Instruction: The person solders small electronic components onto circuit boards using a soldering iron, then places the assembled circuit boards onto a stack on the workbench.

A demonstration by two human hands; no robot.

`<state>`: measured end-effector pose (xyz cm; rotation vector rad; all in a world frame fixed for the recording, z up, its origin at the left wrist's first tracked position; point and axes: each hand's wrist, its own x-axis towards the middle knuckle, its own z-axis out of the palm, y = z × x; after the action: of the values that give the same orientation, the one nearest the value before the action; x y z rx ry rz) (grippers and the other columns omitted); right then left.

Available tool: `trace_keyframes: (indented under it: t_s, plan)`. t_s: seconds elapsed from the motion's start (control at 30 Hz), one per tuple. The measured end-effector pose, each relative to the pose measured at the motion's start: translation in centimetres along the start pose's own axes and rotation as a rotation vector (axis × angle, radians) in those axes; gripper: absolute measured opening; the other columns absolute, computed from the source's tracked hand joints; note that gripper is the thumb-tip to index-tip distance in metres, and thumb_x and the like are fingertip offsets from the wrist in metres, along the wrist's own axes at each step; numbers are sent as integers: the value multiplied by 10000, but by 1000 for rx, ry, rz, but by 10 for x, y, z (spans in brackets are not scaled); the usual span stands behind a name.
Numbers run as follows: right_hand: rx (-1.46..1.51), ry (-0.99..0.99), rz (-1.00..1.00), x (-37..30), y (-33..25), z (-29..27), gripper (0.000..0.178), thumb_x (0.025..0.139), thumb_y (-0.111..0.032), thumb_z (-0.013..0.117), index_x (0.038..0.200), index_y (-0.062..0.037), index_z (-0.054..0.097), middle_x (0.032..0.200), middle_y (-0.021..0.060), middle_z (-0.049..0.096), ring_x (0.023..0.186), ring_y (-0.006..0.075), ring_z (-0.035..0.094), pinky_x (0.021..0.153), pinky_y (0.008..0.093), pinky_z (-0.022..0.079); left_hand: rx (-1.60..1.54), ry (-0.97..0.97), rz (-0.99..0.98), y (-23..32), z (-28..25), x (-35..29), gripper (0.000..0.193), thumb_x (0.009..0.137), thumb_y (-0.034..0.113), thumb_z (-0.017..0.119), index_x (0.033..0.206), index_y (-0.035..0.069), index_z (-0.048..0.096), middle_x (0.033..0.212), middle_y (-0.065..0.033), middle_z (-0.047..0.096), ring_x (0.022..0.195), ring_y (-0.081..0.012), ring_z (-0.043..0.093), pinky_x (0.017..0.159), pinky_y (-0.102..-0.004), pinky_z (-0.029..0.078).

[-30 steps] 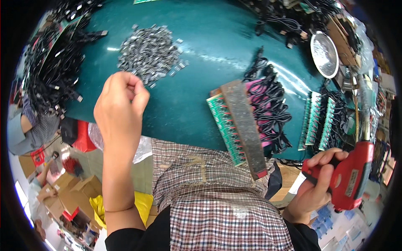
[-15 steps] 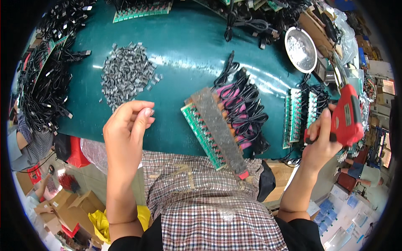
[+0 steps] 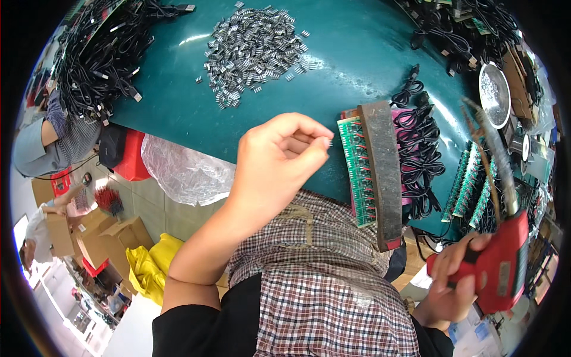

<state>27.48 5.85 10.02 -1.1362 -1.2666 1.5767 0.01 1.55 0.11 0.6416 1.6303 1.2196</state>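
My left hand (image 3: 275, 156) is pinched closed at the left edge of a green circuit board strip (image 3: 355, 169). A tiny metal-pinned piece (image 3: 330, 143) shows at its fingertips. A worn dark bar (image 3: 382, 172) lies across the strip, with bundled black cables (image 3: 419, 160) on a pink backing to its right. At the lower right my right hand (image 3: 453, 276) wraps round the handle of a red soldering gun (image 3: 504, 265). The gun's metal barrel points up and away, apart from the board. Beyond my left hand lies a heap of small metal-pinned connectors (image 3: 253, 50).
Black cables (image 3: 104, 65) pile up at the left of the green table (image 3: 172, 110). More board strips (image 3: 467, 184) lie at the right, near a metal bowl (image 3: 495, 95) and a solder wire spool (image 3: 526, 147). Clear plastic (image 3: 184, 172) hangs by the near edge.
My view has swung, so the table's things sit differently in it. My left hand has moved from near the heap to the board strip. My right hand has lowered with the soldering gun.
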Motion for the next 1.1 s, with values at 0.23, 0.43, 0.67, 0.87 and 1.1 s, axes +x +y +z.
trace_keyframes:
  t_s: [0.23,0.43,0.67,0.87,1.1]
  plan:
    - [-136,-178,329,-19,-7,12,676,823,-428,847,1234,-64,452,887,81,544,633,165,575,616,314,502,-98,-16,40,-1,4,7,130,933,16,709,1050,-37,687,944,-76,731,818,-121,714,732,-246,589]
    - [-163,-353,279,-17,9,7,670,852,-438,803,1282,-48,468,889,94,545,664,204,591,669,386,534,-151,-22,-5,5,5,13,148,906,-13,691,1048,-49,674,943,-99,727,837,-133,719,750,-253,594]
    - [-216,-344,261,-17,14,4,699,859,-473,791,1303,-41,467,884,80,532,654,154,568,690,360,533,-142,-16,-45,7,6,17,136,875,-36,670,1010,-46,655,932,-108,722,847,-145,726,754,-255,593]
    - [-199,-382,386,-18,13,-7,705,860,-483,794,1303,-47,462,930,63,507,636,112,511,645,325,496,-115,-8,-34,8,6,16,133,875,-34,679,1006,-50,660,932,-104,722,818,-137,718,747,-248,588]
    - [-188,-366,377,-18,14,-5,668,884,-471,779,1307,-73,449,919,49,498,638,104,497,666,315,486,-118,-3,-45,9,8,16,121,882,-25,686,1001,-44,671,896,-81,717,775,-118,705,712,-238,580]
